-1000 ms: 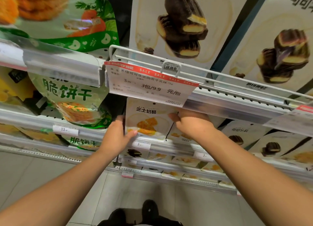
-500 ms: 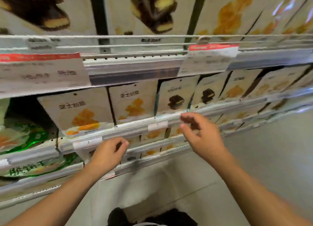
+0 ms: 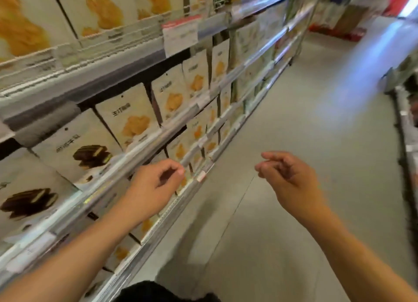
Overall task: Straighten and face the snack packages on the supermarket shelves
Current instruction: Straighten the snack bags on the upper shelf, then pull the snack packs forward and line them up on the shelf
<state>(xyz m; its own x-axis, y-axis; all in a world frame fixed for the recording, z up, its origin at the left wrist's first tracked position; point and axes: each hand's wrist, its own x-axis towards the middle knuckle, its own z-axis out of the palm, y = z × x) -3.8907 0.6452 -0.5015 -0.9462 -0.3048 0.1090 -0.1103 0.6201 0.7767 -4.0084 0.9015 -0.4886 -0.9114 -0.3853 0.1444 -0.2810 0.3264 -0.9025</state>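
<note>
Cream snack packages stand in rows on the shelves along the left. Packages with a chocolate sandwich picture (image 3: 90, 154) sit nearest me, and packages with a yellow pastry picture (image 3: 133, 123) follow further along. My left hand (image 3: 156, 186) hovers in front of a lower shelf rail (image 3: 192, 152), its fingers loosely curled and holding nothing. My right hand (image 3: 287, 177) hangs in the air over the aisle floor, away from the shelves, with fingers loosely curled and nothing in them. The picture is blurred by motion.
A red and white price tag (image 3: 181, 35) hangs from the upper shelf edge. The grey aisle floor (image 3: 294, 120) stretches ahead to the right. Another shelf unit (image 3: 407, 120) runs along the far right edge. Stacked goods (image 3: 352, 14) stand at the aisle's end.
My view has swung right along the aisle. Both hands have come off the packages and the shelf rail; the right hand has moved out over the floor.
</note>
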